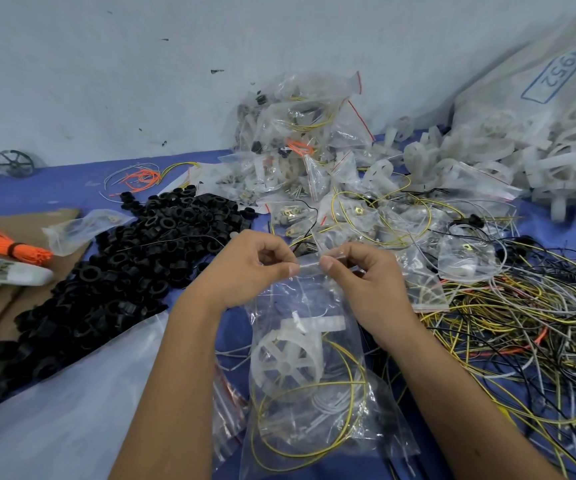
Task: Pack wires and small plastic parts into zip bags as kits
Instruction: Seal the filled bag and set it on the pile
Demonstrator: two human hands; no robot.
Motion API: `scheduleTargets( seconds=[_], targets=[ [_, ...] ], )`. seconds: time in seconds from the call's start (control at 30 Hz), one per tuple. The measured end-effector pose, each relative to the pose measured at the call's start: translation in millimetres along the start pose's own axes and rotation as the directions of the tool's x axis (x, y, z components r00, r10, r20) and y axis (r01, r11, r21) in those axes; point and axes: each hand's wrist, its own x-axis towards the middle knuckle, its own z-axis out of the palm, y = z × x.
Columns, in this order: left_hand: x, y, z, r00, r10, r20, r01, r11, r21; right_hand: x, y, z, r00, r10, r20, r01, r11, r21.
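A clear zip bag (pixel 309 407) hangs between my hands over the blue table. Inside it lie a white plastic spoked wheel (pixel 288 358), a yellow wire loop (pixel 314 448) and white wires. My left hand (pixel 250 268) pinches the bag's top strip at the left. My right hand (pixel 359 271) pinches the same strip at the right, thumbs nearly meeting.
A heap of black plastic rings (pixel 120 268) lies left. Tangled yellow, black and grey wires (pixel 521 327) spread right. Filled zip bags (pixel 307 143) pile up at the back, white wheels (pixel 521 161) beside a big sack. An orange wire bundle (pixel 6 247) rests on cardboard.
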Motion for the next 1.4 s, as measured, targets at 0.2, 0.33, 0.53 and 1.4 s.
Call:
scheduleTargets(
  seconds=[0.2,0.33,0.53,1.4],
  targets=[
    [-0.5,0.4,-1.4,0.999,0.028,0.02,-0.029,1.0,0.009,-0.5,-0.5,0.0,1.0,-0.006,0.012,0.007,1.0,-0.024],
    [2.3,6.3,4.9,0.999,0.04,-0.022,-0.04,0.999,0.009,0.2,0.4,-1.5,1.0,-0.002,0.004,0.002,1.0,0.014],
    [5.0,11.2,10.6,0.999,0.036,-0.019,-0.035,0.998,0.052,0.9,2.1,-1.7,1.0,0.0,0.013,-0.001,1.0,0.003],
    [-1.7,-10.7,-8.2,0.999,-0.009,-0.039,0.01,1.0,0.013,1.3,5.2,-0.3,0.999,0.046,-0.022,-0.045,0.998,0.037]
  ],
)
